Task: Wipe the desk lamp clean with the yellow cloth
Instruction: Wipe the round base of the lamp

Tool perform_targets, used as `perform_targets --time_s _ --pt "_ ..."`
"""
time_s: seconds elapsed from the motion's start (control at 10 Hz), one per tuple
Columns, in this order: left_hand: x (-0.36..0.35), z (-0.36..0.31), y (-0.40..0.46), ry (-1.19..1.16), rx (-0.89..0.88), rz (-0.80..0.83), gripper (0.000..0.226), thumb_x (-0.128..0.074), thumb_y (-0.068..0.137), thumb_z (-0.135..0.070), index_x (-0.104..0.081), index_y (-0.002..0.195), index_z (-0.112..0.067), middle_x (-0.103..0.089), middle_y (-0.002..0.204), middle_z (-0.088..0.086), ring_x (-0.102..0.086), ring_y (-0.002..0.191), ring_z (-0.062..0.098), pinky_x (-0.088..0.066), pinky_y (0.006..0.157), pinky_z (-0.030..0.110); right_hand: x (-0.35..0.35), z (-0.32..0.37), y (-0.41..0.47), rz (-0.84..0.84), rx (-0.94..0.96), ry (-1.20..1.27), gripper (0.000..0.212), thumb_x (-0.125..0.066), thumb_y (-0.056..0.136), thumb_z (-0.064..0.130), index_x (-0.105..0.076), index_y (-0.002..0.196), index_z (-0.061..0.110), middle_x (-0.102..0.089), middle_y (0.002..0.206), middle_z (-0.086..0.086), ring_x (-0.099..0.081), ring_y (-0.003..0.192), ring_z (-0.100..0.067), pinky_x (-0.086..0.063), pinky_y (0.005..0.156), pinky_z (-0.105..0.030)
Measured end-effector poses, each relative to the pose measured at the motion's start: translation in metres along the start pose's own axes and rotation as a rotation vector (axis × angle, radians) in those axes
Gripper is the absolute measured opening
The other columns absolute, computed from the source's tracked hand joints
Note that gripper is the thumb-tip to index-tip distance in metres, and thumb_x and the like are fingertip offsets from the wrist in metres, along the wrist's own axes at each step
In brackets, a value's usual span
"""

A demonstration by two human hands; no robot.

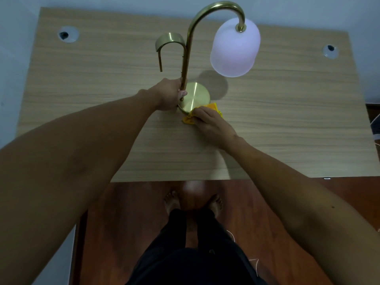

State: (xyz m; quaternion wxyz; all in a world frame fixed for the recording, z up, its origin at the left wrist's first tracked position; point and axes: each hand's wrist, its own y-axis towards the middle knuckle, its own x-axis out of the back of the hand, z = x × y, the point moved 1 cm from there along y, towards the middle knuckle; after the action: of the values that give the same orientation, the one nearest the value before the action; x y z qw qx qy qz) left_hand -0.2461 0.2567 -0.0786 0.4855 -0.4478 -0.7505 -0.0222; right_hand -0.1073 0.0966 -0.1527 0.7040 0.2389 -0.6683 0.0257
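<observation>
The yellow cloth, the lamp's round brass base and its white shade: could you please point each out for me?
yellow cloth [188,119]: head view, bunched left edge.
brass base [196,95]: head view, flat top.
white shade [234,48]: head view, side wall.

I'm looking down on a light wood-grain desk [287,120] with two round cable grommets [68,34] [330,51] near its far corners, reddish wooden floor [133,212] below, pale wall [123,3] behind.
</observation>
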Motion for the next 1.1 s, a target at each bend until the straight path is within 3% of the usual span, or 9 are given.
perform_targets --time_s 0.2,0.3,0.4,0.6,0.7,0.8,0.9,1.0,1.1 --pt "0.0 -0.003 -0.002 -0.031 0.0 -0.002 0.035 -0.044 0.102 -0.033 -0.049 0.132 -0.015 -0.063 0.12 0.016 -0.055 0.096 0.024 -0.039 0.081 0.034 0.027 -0.029 -0.009 -0.094 -0.585 0.225 0.02 -0.047 0.101 0.029 -0.057 0.112 0.017 -0.06 0.121 -0.015 -0.058 0.111 -0.031 -0.051 0.096 -0.044" --pt "-0.002 -0.004 -0.002 -0.021 0.005 -0.007 0.033 -0.043 0.103 -0.032 -0.049 0.13 -0.015 -0.064 0.119 0.015 -0.058 0.099 0.026 -0.039 0.081 0.034 0.029 -0.037 0.005 -0.128 -0.904 0.447 0.031 -0.051 0.098 0.011 -0.052 0.129 0.009 -0.053 0.132 -0.016 -0.058 0.109 -0.011 -0.046 0.092 -0.015" --pt "-0.004 -0.002 0.0 -0.015 0.017 -0.024 0.032 -0.043 0.102 -0.033 -0.051 0.127 -0.014 -0.064 0.118 0.016 -0.059 0.101 0.029 -0.04 0.081 0.035 0.023 -0.028 0.025 -0.067 -1.065 0.5 0.037 -0.049 0.103 0.01 -0.049 0.138 -0.002 -0.054 0.115 0.002 -0.046 0.085 0.017 -0.035 0.071 0.006" --pt "-0.008 0.001 0.0 -0.019 0.019 -0.054 0.035 -0.044 0.102 -0.033 -0.05 0.131 -0.014 -0.065 0.118 0.018 -0.06 0.107 0.034 -0.04 0.081 0.035 0.003 0.055 0.043 -0.097 -1.295 0.476 0.045 -0.051 0.092 0.009 -0.051 0.137 0.008 -0.046 0.124 -0.017 -0.053 0.105 -0.032 -0.048 0.089 -0.037" --pt "-0.008 0.0 0.001 -0.019 0.027 -0.052 0.037 -0.044 0.102 -0.032 -0.049 0.133 -0.012 -0.064 0.12 0.019 -0.06 0.109 0.036 -0.039 0.083 0.034 0.005 0.09 0.061 -0.186 -1.379 0.599 0.024 -0.048 0.101 0.014 -0.054 0.124 0.008 -0.056 0.113 -0.011 -0.056 0.1 -0.03 -0.05 0.084 -0.038" --pt "-0.007 0.0 0.002 0.003 0.052 -0.036 0.042 -0.043 0.102 -0.034 -0.047 0.136 -0.009 -0.062 0.121 0.022 -0.058 0.111 0.038 -0.041 0.086 0.036 0.002 0.114 0.072 -0.182 -1.195 0.619 0.029 -0.052 0.094 0.006 -0.065 0.121 0.008 -0.058 0.11 -0.016 -0.059 0.097 -0.028 -0.052 0.083 -0.035" --pt "-0.008 0.002 0.003 -0.01 0.053 -0.036 0.041 -0.043 0.102 -0.035 -0.049 0.134 -0.009 -0.063 0.121 0.021 -0.059 0.11 0.036 -0.042 0.085 0.037 0.013 0.099 0.062 -0.339 -1.34 0.69 0.027 -0.051 0.095 0.014 -0.072 0.11 0.007 -0.064 0.104 -0.016 -0.06 0.092 -0.027 -0.043 0.077 -0.029" --pt "-0.009 0.004 0.004 -0.032 0.062 -0.036 0.041 -0.044 0.102 -0.035 -0.05 0.134 -0.011 -0.063 0.122 0.019 -0.06 0.108 0.033 -0.041 0.082 0.035 0.022 0.053 0.042 -0.527 -1.525 0.581 0.022 -0.056 0.092 0.01 -0.074 0.101 0.0 -0.068 0.095 -0.022 -0.059 0.095 -0.038 -0.046 0.083 -0.042" --pt "-0.009 0.004 0.004 -0.03 0.063 -0.029 0.042 -0.044 0.102 -0.035 -0.048 0.136 -0.012 -0.063 0.122 0.018 -0.061 0.108 0.032 -0.041 0.082 0.034 0.025 0.014 0.036 -0.489 -1.445 0.573 0.027 -0.053 0.087 0.011 -0.073 0.103 0.004 -0.063 0.099 -0.021 -0.055 0.102 -0.038 -0.045 0.092 -0.045"
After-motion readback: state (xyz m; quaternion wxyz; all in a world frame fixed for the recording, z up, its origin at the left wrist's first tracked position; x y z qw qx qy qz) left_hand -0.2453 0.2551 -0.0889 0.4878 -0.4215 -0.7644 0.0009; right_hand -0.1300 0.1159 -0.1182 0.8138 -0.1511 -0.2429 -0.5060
